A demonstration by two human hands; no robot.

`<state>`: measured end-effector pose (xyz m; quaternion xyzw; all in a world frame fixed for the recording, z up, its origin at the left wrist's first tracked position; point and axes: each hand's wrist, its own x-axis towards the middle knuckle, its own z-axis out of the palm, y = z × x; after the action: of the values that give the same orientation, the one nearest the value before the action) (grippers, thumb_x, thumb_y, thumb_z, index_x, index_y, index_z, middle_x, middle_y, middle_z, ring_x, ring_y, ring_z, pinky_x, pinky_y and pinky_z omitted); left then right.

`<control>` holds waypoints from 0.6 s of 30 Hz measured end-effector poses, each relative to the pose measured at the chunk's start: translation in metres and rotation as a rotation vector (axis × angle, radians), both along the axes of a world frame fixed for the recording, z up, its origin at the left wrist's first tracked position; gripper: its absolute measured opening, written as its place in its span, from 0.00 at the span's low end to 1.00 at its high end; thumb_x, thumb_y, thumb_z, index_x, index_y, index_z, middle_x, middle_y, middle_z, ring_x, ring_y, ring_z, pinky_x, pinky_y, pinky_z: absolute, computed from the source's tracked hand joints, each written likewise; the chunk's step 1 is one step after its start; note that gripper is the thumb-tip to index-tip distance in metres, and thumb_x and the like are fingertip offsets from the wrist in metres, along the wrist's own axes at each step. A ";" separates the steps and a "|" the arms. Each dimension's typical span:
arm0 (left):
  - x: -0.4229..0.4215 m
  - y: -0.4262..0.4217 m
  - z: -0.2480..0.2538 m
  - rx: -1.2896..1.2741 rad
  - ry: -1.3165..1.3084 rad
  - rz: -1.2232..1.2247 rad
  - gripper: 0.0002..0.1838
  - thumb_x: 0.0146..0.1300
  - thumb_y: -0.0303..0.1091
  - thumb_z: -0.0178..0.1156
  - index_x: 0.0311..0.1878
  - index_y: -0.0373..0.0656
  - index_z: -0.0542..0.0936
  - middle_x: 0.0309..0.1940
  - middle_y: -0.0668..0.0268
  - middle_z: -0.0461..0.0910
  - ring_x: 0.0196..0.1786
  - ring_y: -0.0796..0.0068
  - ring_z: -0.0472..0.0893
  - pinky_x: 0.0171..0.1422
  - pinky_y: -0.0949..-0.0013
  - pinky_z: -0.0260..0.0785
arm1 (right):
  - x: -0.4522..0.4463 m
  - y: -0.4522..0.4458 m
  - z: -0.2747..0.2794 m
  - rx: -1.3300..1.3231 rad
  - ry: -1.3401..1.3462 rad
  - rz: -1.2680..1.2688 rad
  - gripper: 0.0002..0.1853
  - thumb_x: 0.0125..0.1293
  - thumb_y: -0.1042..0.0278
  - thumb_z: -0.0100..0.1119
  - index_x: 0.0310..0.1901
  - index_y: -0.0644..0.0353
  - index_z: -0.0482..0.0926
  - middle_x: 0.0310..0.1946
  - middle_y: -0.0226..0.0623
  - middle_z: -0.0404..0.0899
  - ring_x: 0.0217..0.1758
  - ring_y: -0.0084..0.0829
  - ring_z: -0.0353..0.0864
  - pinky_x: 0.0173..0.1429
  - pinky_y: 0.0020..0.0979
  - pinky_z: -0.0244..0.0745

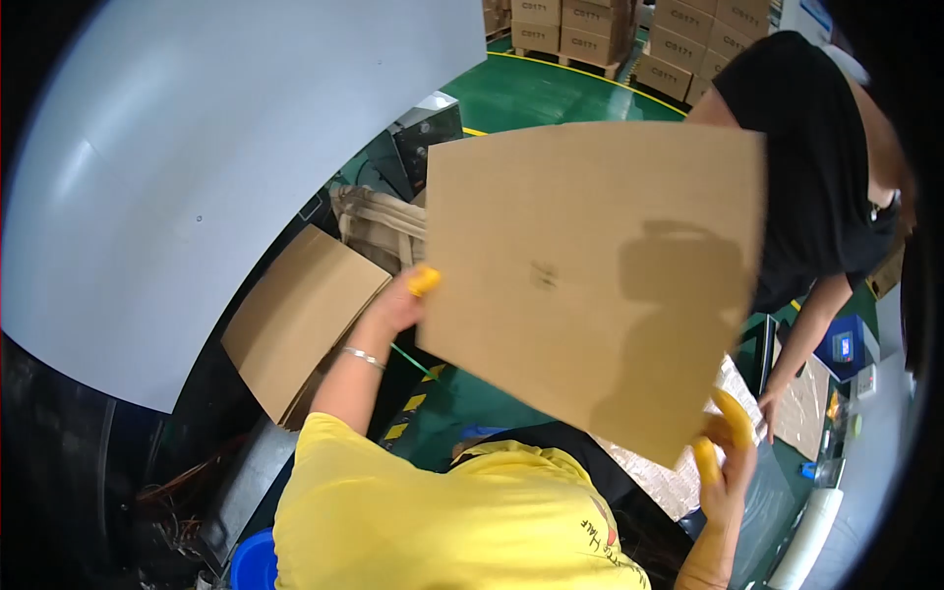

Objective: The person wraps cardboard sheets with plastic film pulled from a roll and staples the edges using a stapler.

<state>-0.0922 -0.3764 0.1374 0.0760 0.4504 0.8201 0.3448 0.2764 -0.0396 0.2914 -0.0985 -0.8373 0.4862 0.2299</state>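
Note:
A large flat cardboard sheet (pixel 551 246) is held up in front of me, with a small dark mark near its middle and a shadow on its right part. My left hand (pixel 401 300) grips its left edge, a yellow finger cover showing. At the lower right corner my right hand (pixel 726 447) holds the sheet between yellow-covered fingers. Below that corner lies a shiny foil-like sheet (pixel 654 477), partly hidden by the cardboard.
More cardboard (pixel 305 320) lies at the left under a large grey panel (pixel 226 147). A co-worker in black (pixel 811 167) leans in at the right, near a blue device (pixel 848 346). Stacked cartons (pixel 678 39) stand behind; a blue bucket (pixel 253 562) is at the lower left.

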 end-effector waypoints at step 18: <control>-0.016 0.151 0.055 -1.077 0.321 -0.137 0.18 0.65 0.40 0.58 0.54 0.41 0.78 0.47 0.62 0.82 0.48 0.64 0.80 0.56 0.62 0.71 | 0.132 0.059 -0.105 -0.307 -0.262 -0.023 0.14 0.67 0.69 0.60 0.52 0.63 0.79 0.41 0.36 0.84 0.44 0.23 0.82 0.50 0.26 0.76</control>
<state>-0.1085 -0.2258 0.1925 0.0421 0.8459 0.4287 0.3144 0.4086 0.0193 0.1865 -0.2042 -0.7749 0.5886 0.1070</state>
